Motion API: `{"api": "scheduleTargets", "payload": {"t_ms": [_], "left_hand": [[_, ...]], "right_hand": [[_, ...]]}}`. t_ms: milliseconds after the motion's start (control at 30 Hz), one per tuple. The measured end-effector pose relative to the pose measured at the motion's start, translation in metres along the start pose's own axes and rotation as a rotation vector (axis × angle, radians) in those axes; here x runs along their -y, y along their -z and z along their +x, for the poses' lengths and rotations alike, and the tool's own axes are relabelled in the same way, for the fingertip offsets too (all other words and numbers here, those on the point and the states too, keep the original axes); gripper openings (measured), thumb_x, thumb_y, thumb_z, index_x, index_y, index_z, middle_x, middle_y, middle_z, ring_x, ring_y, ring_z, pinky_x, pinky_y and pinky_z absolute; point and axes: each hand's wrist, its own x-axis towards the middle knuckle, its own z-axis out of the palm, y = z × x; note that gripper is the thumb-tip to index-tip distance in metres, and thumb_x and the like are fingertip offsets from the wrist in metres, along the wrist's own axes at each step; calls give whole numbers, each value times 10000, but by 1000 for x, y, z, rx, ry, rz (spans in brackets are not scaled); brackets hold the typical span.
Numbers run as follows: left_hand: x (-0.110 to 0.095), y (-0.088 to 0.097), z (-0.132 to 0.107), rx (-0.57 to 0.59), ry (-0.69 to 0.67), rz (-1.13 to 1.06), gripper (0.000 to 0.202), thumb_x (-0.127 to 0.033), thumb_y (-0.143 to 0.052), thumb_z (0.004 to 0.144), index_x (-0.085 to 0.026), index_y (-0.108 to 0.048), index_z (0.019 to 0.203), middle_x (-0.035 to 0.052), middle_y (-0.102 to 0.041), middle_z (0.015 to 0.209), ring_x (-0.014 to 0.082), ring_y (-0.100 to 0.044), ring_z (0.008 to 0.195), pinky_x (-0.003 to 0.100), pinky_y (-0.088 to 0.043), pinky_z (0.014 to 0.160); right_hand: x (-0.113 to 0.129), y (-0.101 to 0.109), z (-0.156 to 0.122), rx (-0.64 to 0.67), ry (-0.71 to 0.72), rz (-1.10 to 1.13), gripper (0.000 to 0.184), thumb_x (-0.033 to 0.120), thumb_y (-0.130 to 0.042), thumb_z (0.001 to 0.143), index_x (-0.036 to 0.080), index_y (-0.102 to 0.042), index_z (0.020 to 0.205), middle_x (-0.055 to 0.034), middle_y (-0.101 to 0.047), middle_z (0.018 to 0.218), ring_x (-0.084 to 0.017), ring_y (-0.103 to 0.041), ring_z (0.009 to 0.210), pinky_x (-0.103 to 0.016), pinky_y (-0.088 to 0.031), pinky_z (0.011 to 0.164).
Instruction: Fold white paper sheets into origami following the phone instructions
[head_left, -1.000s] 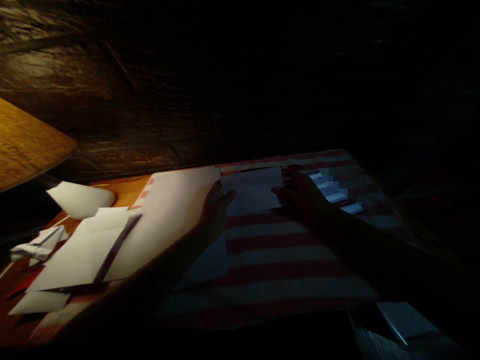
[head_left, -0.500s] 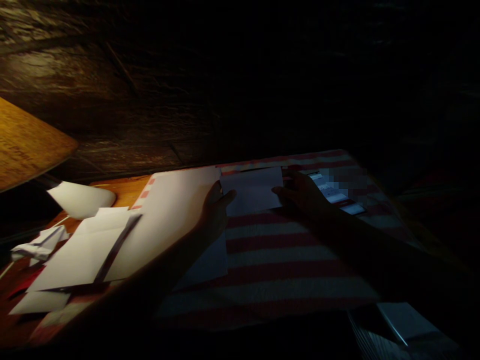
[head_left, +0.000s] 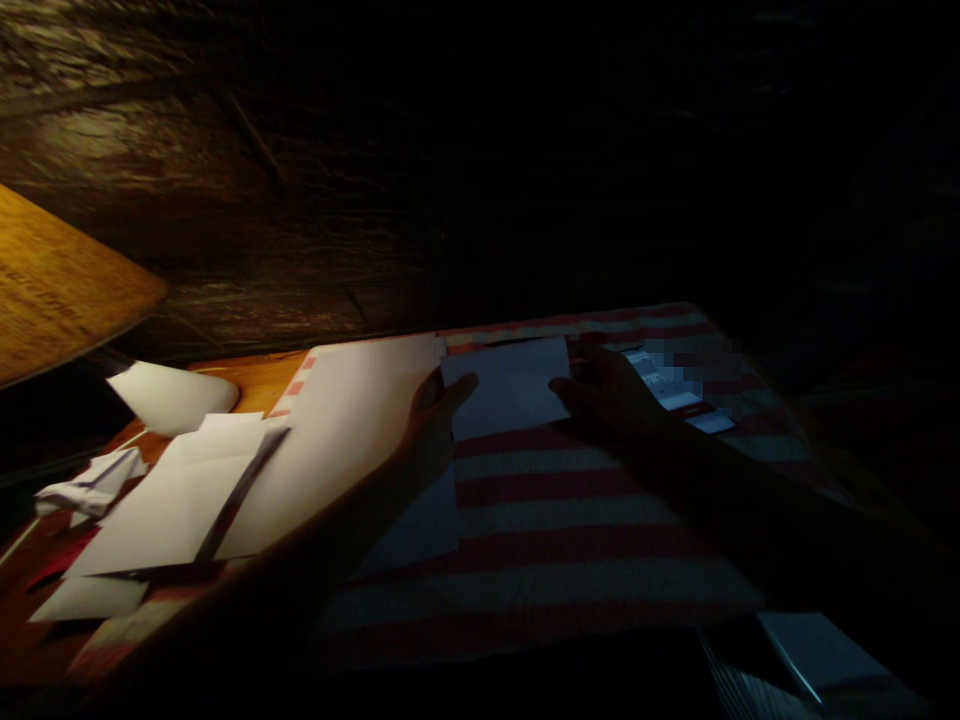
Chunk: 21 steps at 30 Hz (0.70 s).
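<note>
Small white sheet: the small white sheet is held near the centre of the frame, over the upper part of the striped cloth; whether it is lifted or laid flat cannot be told.
Step in hand: the sheet appears to be steadied and squared between two grips, judging by the thumbs set on opposite edges.
Next move: an even hold seems to be called for, with both edges kept level so that the thin paper is not creased or pulled askew.
Left hand: the sheet's left edge is pinched by the left hand, the thumb laid across the top face and pointed right; the other fingers are curled and mostly hidden.
Right hand: the right edge is pinched by the right hand, the thumb tip pointed left; the other fingers are largely lost in shadow, and their spread cannot be told.
Forearms: both are brought in from the lower corners of the frame and angled inward, the right one almost swallowed by the dark.
Large white paper: the large white paper is overlapped by the left hand and forearm, left of centre.
Lit device: a lit device with a partly blurred-out screen is placed on the cloth, just beside the right hand.
Left side: loose white papers and a crumpled paper are spread at lower left, below a white rounded object.
</note>
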Motion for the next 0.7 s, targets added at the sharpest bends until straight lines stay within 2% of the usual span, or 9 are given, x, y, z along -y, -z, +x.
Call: {"api": "scheduleTargets", "payload": {"t_ms": [100, 233, 400, 533, 700], "left_hand": [[-2, 0, 0, -11, 44, 25, 413, -413, -891, 701, -164, -691, 962, 86, -775, 849, 331, -767, 884, 450, -651, 765], [-1, 1, 0, -22, 55, 17, 433, -399, -924, 649, -146, -712, 930, 85, -777, 819, 318, -771, 823, 444, -657, 751], [3, 2, 1, -2, 31, -24, 403, -343, -907, 671, -157, -727, 980, 75, -787, 854, 329, -773, 909, 462, -656, 808], [5, 3, 2, -10, 4, -18, 355, -328, -878, 720, -175, -719, 998, 70, -786, 879, 336, -763, 986, 467, -650, 843], [7, 3, 1, -38, -39, 9, 363, -332, -880, 720, -186, -713, 1006, 50, -783, 882, 313, -765, 955, 440, -649, 836]], "right_hand": [[-1, -1, -1, 8, -11, 18, 370, 362, -830, 784, 264, -716, 1122, -50, -783, 994, -237, -748, 839, -372, -620, 711], [-3, -1, 0, 12, 11, 4, 389, 367, -828, 783, 265, -713, 1140, -61, -779, 1035, -251, -745, 882, -397, -630, 744], [1, -1, -2, -12, 27, -55, 410, 374, -838, 776, 260, -707, 1147, -76, -777, 1038, -269, -739, 890, -426, -627, 753], [6, -5, -6, 4, 15, -17, 432, 354, -831, 782, 252, -686, 1177, -77, -778, 1036, -257, -741, 882, -417, -624, 762], [13, -8, -9, 11, 9, -14, 410, 289, -824, 771, 253, -685, 1155, -74, -773, 1073, -251, -734, 904, -416, -619, 783]]}}
